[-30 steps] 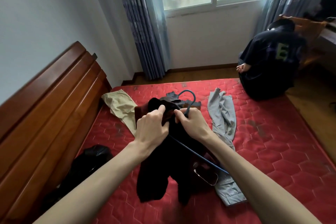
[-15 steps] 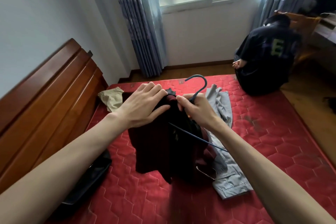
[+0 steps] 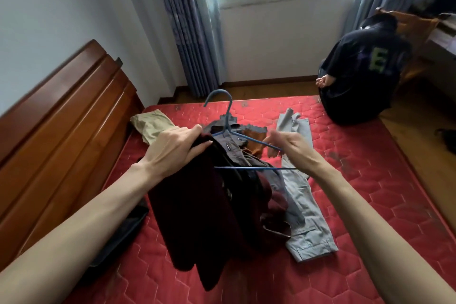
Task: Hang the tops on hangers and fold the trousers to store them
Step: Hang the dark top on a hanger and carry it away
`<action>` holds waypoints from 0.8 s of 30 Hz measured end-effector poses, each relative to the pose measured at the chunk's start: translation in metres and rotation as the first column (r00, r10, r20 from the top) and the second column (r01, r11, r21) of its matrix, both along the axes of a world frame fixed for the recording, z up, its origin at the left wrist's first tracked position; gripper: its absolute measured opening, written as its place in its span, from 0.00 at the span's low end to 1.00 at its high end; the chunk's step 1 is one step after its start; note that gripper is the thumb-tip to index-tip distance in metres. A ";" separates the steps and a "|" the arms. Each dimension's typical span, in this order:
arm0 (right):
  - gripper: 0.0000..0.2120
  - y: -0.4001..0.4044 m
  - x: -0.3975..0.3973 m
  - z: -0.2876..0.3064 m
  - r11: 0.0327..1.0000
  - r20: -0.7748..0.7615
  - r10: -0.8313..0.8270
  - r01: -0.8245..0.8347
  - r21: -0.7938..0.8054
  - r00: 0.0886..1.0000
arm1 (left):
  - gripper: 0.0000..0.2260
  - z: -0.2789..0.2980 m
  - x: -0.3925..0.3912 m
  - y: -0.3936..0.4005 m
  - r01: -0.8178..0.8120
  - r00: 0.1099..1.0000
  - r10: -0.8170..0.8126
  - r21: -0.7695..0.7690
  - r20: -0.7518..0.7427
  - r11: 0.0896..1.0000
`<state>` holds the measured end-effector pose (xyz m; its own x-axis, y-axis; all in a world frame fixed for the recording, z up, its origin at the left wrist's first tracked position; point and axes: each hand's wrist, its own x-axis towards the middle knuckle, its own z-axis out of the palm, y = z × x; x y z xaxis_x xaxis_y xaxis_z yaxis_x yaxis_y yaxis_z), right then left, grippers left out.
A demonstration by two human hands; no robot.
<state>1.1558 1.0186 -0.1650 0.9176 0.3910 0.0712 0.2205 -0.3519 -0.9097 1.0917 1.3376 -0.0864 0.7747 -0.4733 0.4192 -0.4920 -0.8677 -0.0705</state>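
Maroon top (image 3: pixel 197 205) hangs from the left hand's (image 3: pixel 172 150) pinch; the blurred right hand (image 3: pixel 291 150) clasps the blue hanger's (image 3: pixel 229 128) end.

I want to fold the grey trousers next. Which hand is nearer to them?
Right. The right hand, gripping the blue hanger's end, is directly over the grey trousers. The left hand holds the dark top further to their left.
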 end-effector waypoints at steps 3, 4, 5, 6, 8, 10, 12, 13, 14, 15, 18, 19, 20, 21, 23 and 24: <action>0.32 -0.018 0.010 -0.021 0.902 -0.175 -0.270 0.312 0.298 0.947 | 0.23 0.009 -0.005 0.014 -0.097 0.995 0.097 -0.037 0.010 0.995; 0.28 -0.021 0.012 -0.029 0.842 -0.245 -0.333 0.404 0.358 0.910 | 0.24 0.012 -0.006 0.018 -0.120 0.993 0.121 -0.058 0.012 0.991; 0.23 -0.021 0.012 -0.037 0.819 -0.291 -0.360 0.450 0.356 0.886 | 0.25 0.016 -0.007 0.021 -0.134 0.991 0.135 -0.086 0.012 0.987; 0.18 -0.016 0.010 -0.045 0.841 -0.303 -0.354 0.443 0.311 0.885 | 0.25 0.019 -0.008 0.024 -0.135 0.990 0.138 -0.113 0.020 0.984; 0.12 0.002 -0.002 -0.056 0.921 -0.252 -0.244 0.305 0.242 0.936 | 0.24 0.025 -0.010 0.026 -0.118 0.990 0.127 -0.128 0.067 0.985; 0.17 0.033 -0.018 -0.056 0.982 -0.191 -0.036 0.070 0.173 0.981 | 0.24 0.031 -0.012 0.024 -0.110 0.986 0.124 -0.118 0.115 0.987; 0.29 0.065 -0.026 -0.058 0.993 -0.058 0.116 -0.117 -0.022 0.992 | 0.22 0.037 -0.014 0.021 -0.118 0.981 0.136 -0.133 0.138 0.984; 0.33 0.078 -0.025 -0.062 0.976 0.036 0.153 -0.146 -0.161 0.988 | 0.21 0.039 -0.015 0.021 -0.123 0.977 0.145 -0.147 0.153 0.982; 0.36 0.089 -0.023 -0.065 0.953 0.106 0.168 -0.134 -0.272 0.980 | 0.21 0.041 -0.016 0.021 -0.130 0.973 0.158 -0.161 0.171 0.978; 0.36 0.096 -0.019 -0.065 0.933 0.152 0.162 -0.101 -0.345 0.975 | 0.20 0.043 -0.018 0.023 -0.139 0.968 0.171 -0.176 0.185 0.975; 0.33 0.097 -0.005 -0.066 0.910 0.204 0.128 -0.033 -0.414 0.971 | 0.20 0.047 -0.025 0.036 -0.152 0.964 0.187 -0.188 0.188 0.970; 0.30 0.094 0.001 -0.064 0.905 0.213 0.128 -0.026 -0.424 0.969 | 0.19 0.046 -0.027 0.042 -0.151 0.965 0.183 -0.177 0.187 0.973; 0.26 0.091 0.008 -0.061 0.902 0.224 0.135 -0.026 -0.430 0.965 | 0.19 0.045 -0.030 0.049 -0.146 0.967 0.176 -0.163 0.185 0.976; 0.22 0.087 0.014 -0.057 0.900 0.235 0.140 -0.025 -0.436 0.962 | 0.18 0.044 -0.031 0.055 -0.137 0.969 0.163 -0.150 0.183 0.979; 0.17 0.082 0.025 -0.043 0.891 0.248 0.133 -0.006 -0.455 0.960 | 0.18 0.041 -0.035 0.069 -0.115 0.977 0.136 -0.128 0.167 0.985; 0.16 0.079 0.029 -0.036 0.881 0.249 0.133 0.001 -0.472 0.959 | 0.18 0.040 -0.036 0.076 -0.106 0.981 0.124 -0.123 0.152 0.987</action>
